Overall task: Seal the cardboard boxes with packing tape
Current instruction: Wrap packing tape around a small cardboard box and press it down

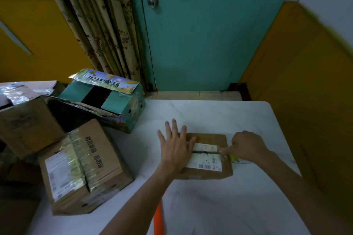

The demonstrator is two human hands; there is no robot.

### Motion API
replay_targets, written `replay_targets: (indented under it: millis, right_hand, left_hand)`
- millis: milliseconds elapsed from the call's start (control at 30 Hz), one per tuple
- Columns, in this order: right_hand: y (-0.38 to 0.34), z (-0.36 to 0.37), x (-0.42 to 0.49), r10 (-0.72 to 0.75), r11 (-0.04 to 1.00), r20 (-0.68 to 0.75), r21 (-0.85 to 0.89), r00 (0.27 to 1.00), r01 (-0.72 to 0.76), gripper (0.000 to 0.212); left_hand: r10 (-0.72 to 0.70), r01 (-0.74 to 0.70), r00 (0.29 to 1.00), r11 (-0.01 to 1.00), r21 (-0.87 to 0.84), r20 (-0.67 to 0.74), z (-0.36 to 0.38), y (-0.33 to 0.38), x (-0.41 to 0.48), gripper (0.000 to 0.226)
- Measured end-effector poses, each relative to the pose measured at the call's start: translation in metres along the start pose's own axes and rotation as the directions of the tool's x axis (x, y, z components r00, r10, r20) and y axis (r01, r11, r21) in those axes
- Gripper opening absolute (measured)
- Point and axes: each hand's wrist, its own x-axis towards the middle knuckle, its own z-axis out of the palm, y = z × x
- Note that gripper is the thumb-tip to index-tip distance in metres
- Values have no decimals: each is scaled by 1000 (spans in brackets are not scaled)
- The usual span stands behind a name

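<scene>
An orange object [158, 219] lies in front of the small box [202, 174] on the table [210, 114]. The left hand [175, 147] presses flat on the box, fingers straight. The right hand [248, 145] curls at its right edge, and I cannot tell what it grasps.

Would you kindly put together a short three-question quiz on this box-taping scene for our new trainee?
1. True or false: the left hand lies flat, fingers straight, on the small box.
2. Where does the teal printed box stand relative to the small box? A) farther back and to the left B) to its right C) stacked on top of it
3. Short answer: which hand reaches one finger to the dark slit across the small box's white label?

Key: 1 true; 2 A; 3 the right hand.
</scene>
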Motion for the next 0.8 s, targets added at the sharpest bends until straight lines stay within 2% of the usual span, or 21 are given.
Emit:
replay_targets:
  millis: [133, 233, 400, 533, 667, 800]
  right_hand:
    - [1, 4, -1, 29, 1000, -19, -4, 999, -29, 65]
    - [4, 6, -2, 20, 1000, -36, 18, 999, -19, 66]
    - [23, 2, -7, -71, 988, 141, 143, 987, 51, 64]
    - [43, 10, 1, -49, 992, 158, 123, 986, 29, 67]
    - [69, 44, 9, -7, 952, 114, 305, 993, -28, 72]
    - [70, 64, 17, -26, 865, 119, 501, 993, -38, 73]
  left_hand:
    - [156, -160, 986, 983, 90, 52, 21, 17, 10, 68]
    - [143, -148, 988, 984, 103, 53, 27, 14, 11, 69]
    - [143, -148, 988, 982, 114, 50, 30, 12, 11, 71]
    - [155, -160, 987, 982, 101, 49, 32, 9, 12, 81]
    - [155, -160, 987, 981, 111, 45, 32, 8, 13, 83]
    - [154, -160, 987, 978, 131, 49, 33, 10, 13, 81]
